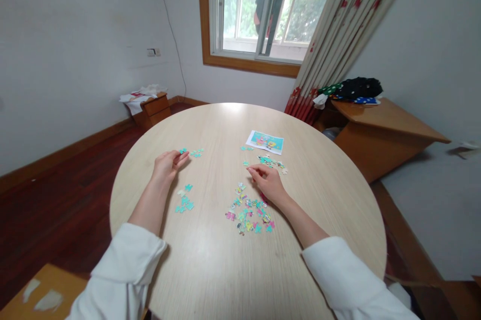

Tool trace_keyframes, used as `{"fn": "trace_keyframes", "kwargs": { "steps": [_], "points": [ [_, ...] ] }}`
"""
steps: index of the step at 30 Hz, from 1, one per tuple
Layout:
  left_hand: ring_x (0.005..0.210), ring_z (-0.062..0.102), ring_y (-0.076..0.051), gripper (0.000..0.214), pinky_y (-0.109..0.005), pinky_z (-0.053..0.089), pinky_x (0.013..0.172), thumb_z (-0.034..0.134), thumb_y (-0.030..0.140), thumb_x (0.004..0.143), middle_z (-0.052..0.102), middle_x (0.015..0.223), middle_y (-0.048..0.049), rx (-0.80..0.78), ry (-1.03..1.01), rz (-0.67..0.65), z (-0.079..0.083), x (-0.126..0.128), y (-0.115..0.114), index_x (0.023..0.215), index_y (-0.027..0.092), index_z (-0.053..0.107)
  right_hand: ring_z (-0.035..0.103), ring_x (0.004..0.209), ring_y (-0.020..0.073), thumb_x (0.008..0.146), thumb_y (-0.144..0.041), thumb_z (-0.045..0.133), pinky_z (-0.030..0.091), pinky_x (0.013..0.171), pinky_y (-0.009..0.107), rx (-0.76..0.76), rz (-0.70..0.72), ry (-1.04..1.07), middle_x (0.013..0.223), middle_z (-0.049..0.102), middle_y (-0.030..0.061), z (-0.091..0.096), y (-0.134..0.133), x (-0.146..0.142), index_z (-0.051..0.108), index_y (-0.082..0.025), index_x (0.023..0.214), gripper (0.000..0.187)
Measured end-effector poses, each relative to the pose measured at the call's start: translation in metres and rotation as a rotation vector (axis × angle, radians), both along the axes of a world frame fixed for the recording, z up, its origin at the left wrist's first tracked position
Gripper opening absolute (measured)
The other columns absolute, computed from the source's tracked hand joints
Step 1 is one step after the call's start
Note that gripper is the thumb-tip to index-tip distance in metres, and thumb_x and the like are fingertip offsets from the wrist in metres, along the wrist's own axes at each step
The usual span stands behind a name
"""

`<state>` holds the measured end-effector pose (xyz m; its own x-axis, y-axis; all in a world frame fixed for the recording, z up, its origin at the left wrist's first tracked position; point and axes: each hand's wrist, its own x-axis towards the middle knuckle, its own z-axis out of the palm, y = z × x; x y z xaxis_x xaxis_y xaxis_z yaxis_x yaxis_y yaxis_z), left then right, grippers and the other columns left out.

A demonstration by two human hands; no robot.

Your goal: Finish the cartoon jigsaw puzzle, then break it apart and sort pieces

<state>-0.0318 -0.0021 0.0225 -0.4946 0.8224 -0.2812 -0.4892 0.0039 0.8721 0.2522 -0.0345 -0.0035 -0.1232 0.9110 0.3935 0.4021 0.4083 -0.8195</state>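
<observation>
My left hand is over the left part of the table, its fingers bent together at a turquoise puzzle piece. Just right of its fingertips lies a small group of pale turquoise pieces. Nearer to me is another turquoise cluster. My right hand has thumb and fingers pinched; whatever is between them is too small to make out. A single turquoise piece lies just beyond its fingertips. Below that hand spreads a mixed pile of pink, yellow and turquoise pieces.
A printed cartoon picture lies at the far side of the round table, with more puzzle pieces in front of it. Beyond the table stand a small wooden cabinet, a curtain and a wooden desk with clothes.
</observation>
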Motion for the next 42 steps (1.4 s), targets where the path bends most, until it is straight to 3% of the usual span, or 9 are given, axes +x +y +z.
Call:
{"fn": "trace_keyframes", "kwargs": {
  "steps": [7,17,33,42],
  "points": [
    [0.054,0.066,-0.015,0.018,-0.025,0.055,0.055,0.057,-0.001,0.067,0.062,0.054,-0.0041,-0.021,0.214,-0.151,-0.0014,0.0059,-0.0039,0.073,0.013,0.048,0.051,0.054,0.0119,0.08,-0.038,0.053,0.04,0.055,0.026,0.002,0.009,-0.008,0.066,0.065,0.0026,-0.0007,0.0004,-0.0002,0.068,-0.015,0.077,0.027],
    [0.047,0.062,-0.013,0.019,-0.021,0.051,0.048,0.062,0.001,0.063,0.061,0.05,-0.0034,-0.027,0.375,-0.156,-0.0044,0.0073,-0.0045,0.071,0.013,0.05,0.051,0.052,0.012,0.081,-0.039,0.052,0.04,0.054,0.026,-0.011,0.027,-0.033,0.066,0.065,0.0026,0.0006,-0.0011,0.0004,0.066,-0.017,0.076,0.027],
    [0.041,0.055,-0.01,0.012,-0.021,0.046,0.047,0.065,0.004,0.061,0.057,0.046,-0.0003,-0.078,0.422,-0.169,-0.0014,0.0083,-0.005,0.063,0.012,0.056,0.049,0.053,0.0118,0.082,-0.038,0.052,0.039,0.054,0.025,0.015,0.025,-0.079,0.063,0.063,0.0016,-0.0023,0.0,0.0018,0.067,-0.017,0.075,0.027],
    [0.039,0.043,-0.009,0.01,-0.022,0.03,0.043,0.069,0.018,0.05,0.054,0.043,0.0028,-0.091,0.755,-0.184,-0.009,0.0003,-0.0025,0.056,0.015,0.062,0.047,0.05,0.011,0.082,-0.035,0.051,0.038,0.052,0.024,0.016,0.029,-0.097,0.059,0.059,-0.0002,-0.0028,0.0005,0.0014,0.065,-0.017,0.073,0.025]
  ]
}}
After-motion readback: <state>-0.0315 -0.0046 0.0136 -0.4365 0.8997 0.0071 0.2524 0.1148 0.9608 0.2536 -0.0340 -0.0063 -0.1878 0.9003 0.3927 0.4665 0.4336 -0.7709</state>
